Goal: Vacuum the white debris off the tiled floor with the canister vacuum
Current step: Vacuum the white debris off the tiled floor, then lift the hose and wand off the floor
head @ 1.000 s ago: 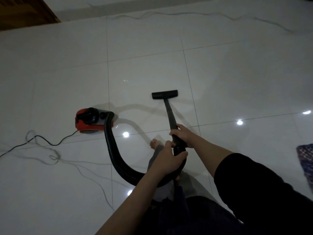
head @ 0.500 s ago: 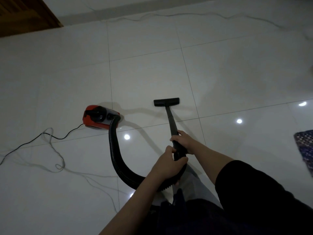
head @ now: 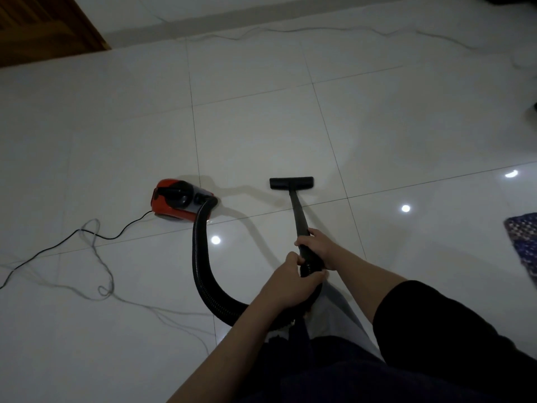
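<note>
Mid-sweep here, I'd say: both hands are wrapped tight on the wand (head: 297, 216), right hand (head: 318, 247) further down the tube, left hand (head: 293, 282) just behind it where the hose (head: 200, 257) joins. So the grip is fully closed on both sides, nothing loose.

The nozzle (head: 291, 183) sits flat on the floor (head: 261, 126), straight ahead of the grip at the wand's far end. The canister (head: 178, 200) is off to the left of the grip, about level with the nozzle, hose looping back underneath the left arm.

Can't honestly spot any white debris on these pale tiles, too dim. Next move probably wants a steady push or pull along the tile, minding the cord (head: 72, 237) way out left.
</note>
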{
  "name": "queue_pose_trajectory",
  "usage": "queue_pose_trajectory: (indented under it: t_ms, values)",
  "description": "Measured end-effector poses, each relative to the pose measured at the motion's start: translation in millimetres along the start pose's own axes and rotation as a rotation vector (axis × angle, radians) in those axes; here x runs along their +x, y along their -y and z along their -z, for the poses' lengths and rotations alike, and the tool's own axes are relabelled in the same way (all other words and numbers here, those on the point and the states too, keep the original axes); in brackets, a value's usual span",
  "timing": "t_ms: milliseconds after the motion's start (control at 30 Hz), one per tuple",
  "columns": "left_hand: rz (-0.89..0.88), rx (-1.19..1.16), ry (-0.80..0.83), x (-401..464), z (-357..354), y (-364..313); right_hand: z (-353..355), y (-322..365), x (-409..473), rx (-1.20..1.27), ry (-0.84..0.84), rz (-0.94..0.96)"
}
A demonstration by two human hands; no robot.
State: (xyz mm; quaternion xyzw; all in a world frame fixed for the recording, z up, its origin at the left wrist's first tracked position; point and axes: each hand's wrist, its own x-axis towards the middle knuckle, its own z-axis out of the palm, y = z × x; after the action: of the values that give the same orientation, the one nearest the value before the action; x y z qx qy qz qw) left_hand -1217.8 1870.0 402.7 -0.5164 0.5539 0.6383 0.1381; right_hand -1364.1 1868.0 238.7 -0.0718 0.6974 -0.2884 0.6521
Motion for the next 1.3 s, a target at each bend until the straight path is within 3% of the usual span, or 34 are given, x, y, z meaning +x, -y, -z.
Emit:
queue_pose_trajectory:
  t_ms: [200, 333, 1100, 1300]
  values:
    - [0.007, 0.023, 0.052, -3, 37, -4, -19, 16, 4, 0.017, 0.019, 0.001]
    - [-0.055, 0.192, 0.036, 4, 72, -22, -34, 47, 1, 0.068, 0.032, 0.011]
    - [-0.17, 0.265, -0.029, 51, 225, -141, -62, 214, 52, 0.184, 0.08, 0.062]
    - [-0.345, 0.583, -0.078, 45, 290, -152, -93, 231, 52, 0.279, 0.022, 0.188]
